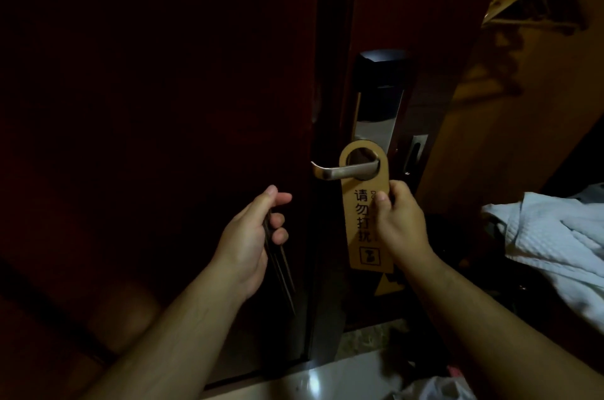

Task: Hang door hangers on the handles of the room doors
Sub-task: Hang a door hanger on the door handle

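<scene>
Head view: at centre frame the door hanger (358, 236) hangs with its hole round the metal handle (336, 170) of the dark door (163, 105). The right grip (400, 224) pinches the hanger's right edge, thumb in front. Left of centre, the left grip (250, 236) clasps several thin flat pieces (281, 272) seen edge-on

One hung door hanger (359, 229), one handle (343, 170), two hands (248, 236) (398, 226), spare hangers (277, 269) uncountable

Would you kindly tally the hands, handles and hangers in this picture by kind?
Hands: 2, left hand and right hand
Door handle: 1
Door hanger on the handle: 1
Stack of spare hangers in the left hand, edge-on: 1
Total: 5
</scene>
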Demonstrator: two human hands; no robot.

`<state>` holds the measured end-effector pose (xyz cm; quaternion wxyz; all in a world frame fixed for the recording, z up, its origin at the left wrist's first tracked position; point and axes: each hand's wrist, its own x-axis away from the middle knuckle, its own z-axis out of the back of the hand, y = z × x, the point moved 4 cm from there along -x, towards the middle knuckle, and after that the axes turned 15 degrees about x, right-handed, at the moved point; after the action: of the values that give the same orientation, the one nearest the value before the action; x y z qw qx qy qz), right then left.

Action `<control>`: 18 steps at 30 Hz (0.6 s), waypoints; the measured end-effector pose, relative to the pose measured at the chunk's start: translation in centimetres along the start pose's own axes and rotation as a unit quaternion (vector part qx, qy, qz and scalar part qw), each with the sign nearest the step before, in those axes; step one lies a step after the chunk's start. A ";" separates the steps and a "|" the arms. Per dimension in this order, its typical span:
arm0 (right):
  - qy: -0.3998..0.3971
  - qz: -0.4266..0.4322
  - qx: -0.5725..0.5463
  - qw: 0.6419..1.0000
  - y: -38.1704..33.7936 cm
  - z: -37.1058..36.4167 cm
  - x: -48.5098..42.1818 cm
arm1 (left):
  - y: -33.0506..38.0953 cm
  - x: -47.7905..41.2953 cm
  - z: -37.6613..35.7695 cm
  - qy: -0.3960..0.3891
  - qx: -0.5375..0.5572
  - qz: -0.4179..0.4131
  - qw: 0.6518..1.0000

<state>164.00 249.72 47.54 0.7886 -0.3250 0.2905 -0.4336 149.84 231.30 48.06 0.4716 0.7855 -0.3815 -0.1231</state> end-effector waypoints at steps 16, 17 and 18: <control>-0.129 -0.087 -0.024 0.988 3.7 1.3 -6.8 | -2.1 -4.2 -7.7 0.034 -0.062 0.033 0.997; -0.097 -0.070 -0.012 0.993 3.7 2.0 -6.9 | -2.3 -4.3 -8.0 0.042 -0.061 0.031 0.997; -0.057 -0.053 -0.011 0.997 3.6 2.8 -6.9 | -2.5 -4.5 -8.2 0.050 -0.060 0.028 0.997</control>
<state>164.68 257.93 47.73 0.7763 -0.3727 0.2325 -0.4522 152.52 240.44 49.53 0.5391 0.7503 -0.3711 -0.0932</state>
